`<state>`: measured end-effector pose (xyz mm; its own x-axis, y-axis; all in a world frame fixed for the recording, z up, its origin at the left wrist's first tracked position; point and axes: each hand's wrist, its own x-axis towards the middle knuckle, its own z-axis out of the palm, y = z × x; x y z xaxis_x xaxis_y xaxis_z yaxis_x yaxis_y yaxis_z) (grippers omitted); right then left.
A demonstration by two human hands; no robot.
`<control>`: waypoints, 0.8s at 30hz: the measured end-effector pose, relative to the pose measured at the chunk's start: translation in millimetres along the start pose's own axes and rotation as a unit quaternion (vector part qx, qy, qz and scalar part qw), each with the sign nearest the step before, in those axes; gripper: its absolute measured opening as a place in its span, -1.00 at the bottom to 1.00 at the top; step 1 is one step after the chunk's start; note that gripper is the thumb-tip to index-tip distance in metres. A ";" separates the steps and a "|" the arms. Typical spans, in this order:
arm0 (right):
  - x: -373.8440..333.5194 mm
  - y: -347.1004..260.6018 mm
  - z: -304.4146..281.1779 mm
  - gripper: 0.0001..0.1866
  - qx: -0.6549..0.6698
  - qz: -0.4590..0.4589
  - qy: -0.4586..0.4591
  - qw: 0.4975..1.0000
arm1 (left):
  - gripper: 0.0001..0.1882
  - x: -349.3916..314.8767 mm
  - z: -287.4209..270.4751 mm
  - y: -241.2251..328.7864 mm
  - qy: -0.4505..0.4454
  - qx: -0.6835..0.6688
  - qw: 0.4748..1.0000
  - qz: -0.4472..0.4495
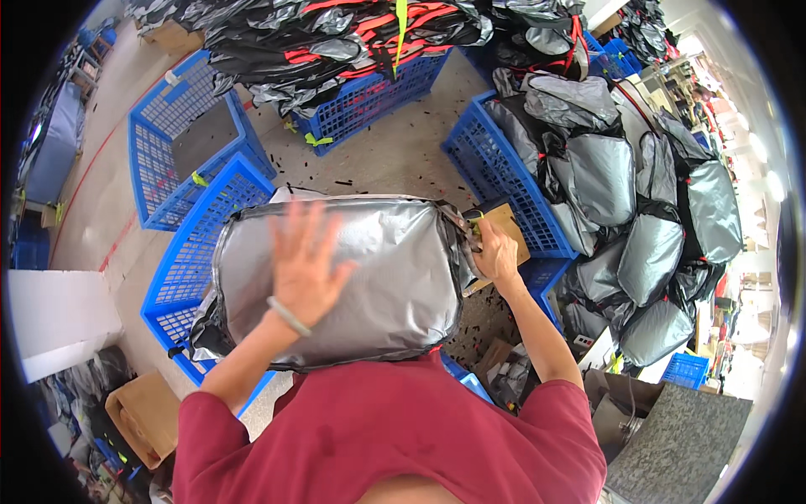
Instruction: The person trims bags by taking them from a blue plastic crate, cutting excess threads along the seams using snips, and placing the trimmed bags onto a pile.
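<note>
In front of my body lies a large silver foil-lined bag [378, 277] with black edges, its shiny side up. My left hand [306, 269] is over its left half with the fingers spread, blurred by motion; whether it touches the foil I cannot tell. At the bag's right end my right hand [497, 252] is closed by the dark edging. A small black and yellow-green item [474, 216] shows at its fingertips, too little to tell its kind.
A blue crate [180, 269] stands under the bag's left side, with another blue crate [155, 181] behind it. To the right, a blue crate [495, 176] is heaped with silver bags [600, 181]. More black, silver and red-trimmed pieces [353, 50] pile up ahead. Black scraps litter the floor.
</note>
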<state>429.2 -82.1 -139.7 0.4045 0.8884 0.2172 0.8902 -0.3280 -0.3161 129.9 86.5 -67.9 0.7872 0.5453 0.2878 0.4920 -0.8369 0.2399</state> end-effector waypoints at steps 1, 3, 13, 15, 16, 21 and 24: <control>2.2 -3.2 -0.6 -0.73 -0.019 0.006 0.007 1.000 | -0.31 -3.3 -11.5 -16.6 0.038 0.034 0.997 -0.050; 6.7 -6.1 -2.0 -0.72 -0.025 0.007 0.004 1.000 | -0.32 -15.6 -20.9 -55.3 0.099 0.060 0.982 -0.148; 39.4 1.2 20.1 -0.75 0.040 -0.038 0.051 0.997 | -0.73 -45.4 -24.4 -124.0 0.181 -0.262 0.866 -0.387; 75.9 -17.1 6.3 -0.72 0.064 -0.071 0.027 0.995 | -0.78 -35.3 -12.0 -128.3 0.205 -0.279 0.847 -0.402; 97.3 -30.9 2.8 -0.70 0.073 -0.123 0.025 0.989 | -0.78 -36.0 -5.9 -136.5 0.201 -0.312 0.830 -0.417; 190.6 -125.4 42.8 -0.55 0.092 -0.337 -0.038 0.936 | -0.75 -42.9 -5.1 -147.5 0.204 -0.564 0.656 -0.458; 229.4 -186.6 71.4 -0.53 0.085 -0.411 -0.080 0.904 | -0.73 -45.6 0.0 -150.3 0.228 -0.584 0.622 -0.469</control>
<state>340.9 205.8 -96.8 -0.4258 0.8496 0.3112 0.8259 0.5054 -0.2498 20.0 187.4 -117.1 0.0397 0.9475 -0.3173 -0.1596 0.3195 0.9341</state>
